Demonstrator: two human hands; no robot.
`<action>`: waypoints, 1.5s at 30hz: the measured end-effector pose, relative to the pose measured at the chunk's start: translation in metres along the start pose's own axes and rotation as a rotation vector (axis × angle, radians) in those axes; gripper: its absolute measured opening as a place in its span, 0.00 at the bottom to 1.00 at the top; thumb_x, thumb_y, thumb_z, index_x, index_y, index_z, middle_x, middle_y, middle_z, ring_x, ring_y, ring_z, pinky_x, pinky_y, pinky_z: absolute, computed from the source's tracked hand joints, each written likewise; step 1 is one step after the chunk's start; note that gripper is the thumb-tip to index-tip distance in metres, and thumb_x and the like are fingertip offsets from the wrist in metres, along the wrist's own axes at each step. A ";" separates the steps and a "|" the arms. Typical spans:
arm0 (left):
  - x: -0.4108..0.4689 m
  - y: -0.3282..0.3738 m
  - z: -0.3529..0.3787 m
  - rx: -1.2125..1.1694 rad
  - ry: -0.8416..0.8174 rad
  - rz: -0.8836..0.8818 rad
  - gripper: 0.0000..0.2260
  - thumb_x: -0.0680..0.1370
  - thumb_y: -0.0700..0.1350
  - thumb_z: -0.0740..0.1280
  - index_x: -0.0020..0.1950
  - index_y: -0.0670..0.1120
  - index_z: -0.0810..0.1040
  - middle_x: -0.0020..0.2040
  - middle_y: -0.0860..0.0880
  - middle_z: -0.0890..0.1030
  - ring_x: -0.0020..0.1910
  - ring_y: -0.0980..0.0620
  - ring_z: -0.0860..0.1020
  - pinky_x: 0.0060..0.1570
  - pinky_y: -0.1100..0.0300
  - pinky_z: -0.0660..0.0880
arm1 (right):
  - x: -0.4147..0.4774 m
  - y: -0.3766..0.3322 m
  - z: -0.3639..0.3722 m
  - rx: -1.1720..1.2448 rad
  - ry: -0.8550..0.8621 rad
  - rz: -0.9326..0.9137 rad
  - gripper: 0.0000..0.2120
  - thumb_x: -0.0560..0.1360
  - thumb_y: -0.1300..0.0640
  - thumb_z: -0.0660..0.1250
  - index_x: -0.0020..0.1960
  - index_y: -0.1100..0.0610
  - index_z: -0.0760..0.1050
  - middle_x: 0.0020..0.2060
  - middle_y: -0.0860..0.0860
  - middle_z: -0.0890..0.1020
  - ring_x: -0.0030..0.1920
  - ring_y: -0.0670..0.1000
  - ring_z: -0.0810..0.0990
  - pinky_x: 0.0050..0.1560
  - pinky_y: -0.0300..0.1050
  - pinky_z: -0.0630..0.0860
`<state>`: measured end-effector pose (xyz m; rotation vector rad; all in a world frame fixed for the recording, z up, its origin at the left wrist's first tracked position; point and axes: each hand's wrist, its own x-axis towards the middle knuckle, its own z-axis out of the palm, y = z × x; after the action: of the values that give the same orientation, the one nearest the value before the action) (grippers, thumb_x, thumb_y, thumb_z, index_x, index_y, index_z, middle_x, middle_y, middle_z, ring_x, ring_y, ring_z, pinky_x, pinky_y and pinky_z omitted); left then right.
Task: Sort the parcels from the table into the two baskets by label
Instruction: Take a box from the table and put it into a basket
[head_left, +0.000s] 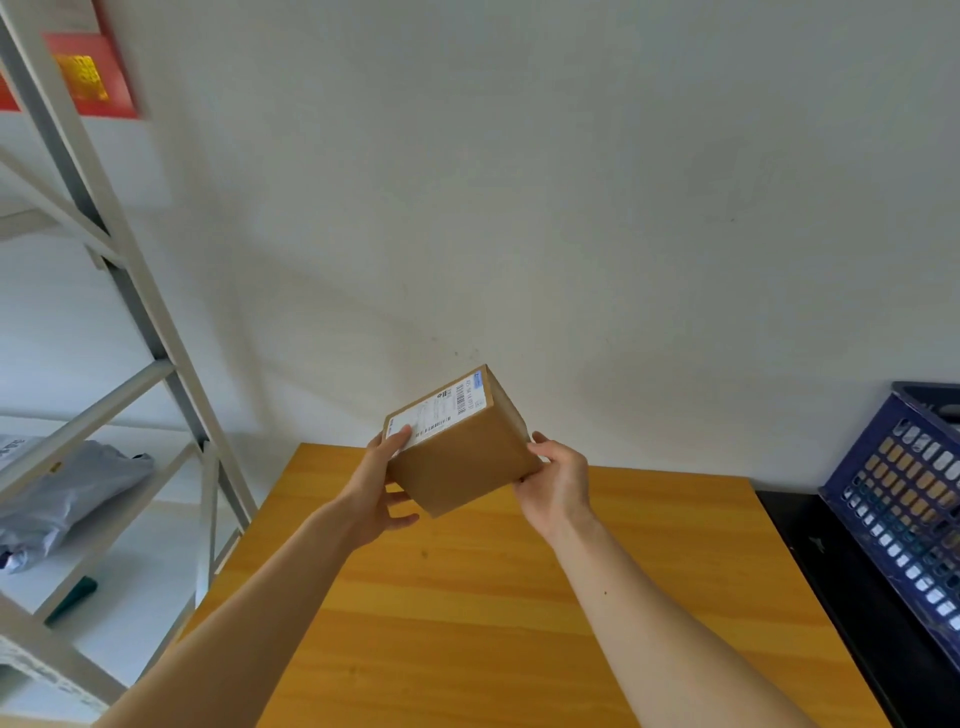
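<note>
A brown cardboard parcel is held up in the air above the far part of the yellow wooden table. A white shipping label with barcodes covers its top face. My left hand grips its left end, thumb on the label and fingers underneath. My right hand holds its right end, fingers curled round the edge. A blue perforated plastic basket stands at the right, beside the table. Only this one basket is in view.
A grey metal shelf rack stands to the left of the table, with a grey plastic mailer bag on one shelf. A black surface under the blue basket borders the table's right edge. A white wall is behind.
</note>
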<state>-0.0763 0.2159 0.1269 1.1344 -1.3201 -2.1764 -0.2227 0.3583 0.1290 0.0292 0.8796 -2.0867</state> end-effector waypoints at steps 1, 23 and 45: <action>0.000 0.000 0.000 -0.016 -0.004 0.027 0.24 0.78 0.59 0.63 0.73 0.56 0.62 0.66 0.47 0.70 0.63 0.41 0.72 0.64 0.35 0.67 | 0.001 0.002 0.001 -0.054 -0.029 -0.002 0.18 0.76 0.68 0.61 0.65 0.62 0.64 0.59 0.62 0.75 0.56 0.57 0.76 0.53 0.45 0.74; -0.018 0.006 0.006 0.085 -0.069 0.199 0.20 0.76 0.50 0.70 0.64 0.43 0.70 0.52 0.40 0.81 0.48 0.43 0.81 0.54 0.42 0.78 | 0.010 0.017 0.022 -0.521 -0.064 -0.139 0.37 0.79 0.43 0.63 0.77 0.39 0.42 0.70 0.49 0.68 0.70 0.54 0.69 0.68 0.55 0.67; -0.031 0.010 -0.015 0.143 -0.286 0.263 0.22 0.77 0.43 0.69 0.68 0.59 0.71 0.58 0.49 0.83 0.55 0.46 0.82 0.46 0.48 0.81 | -0.030 0.025 0.019 -0.790 -0.211 -0.293 0.18 0.79 0.49 0.63 0.68 0.39 0.70 0.60 0.38 0.80 0.62 0.42 0.77 0.65 0.48 0.74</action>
<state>-0.0469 0.2224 0.1458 0.6633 -1.6633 -2.1298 -0.1802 0.3580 0.1383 -0.7586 1.5781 -1.8084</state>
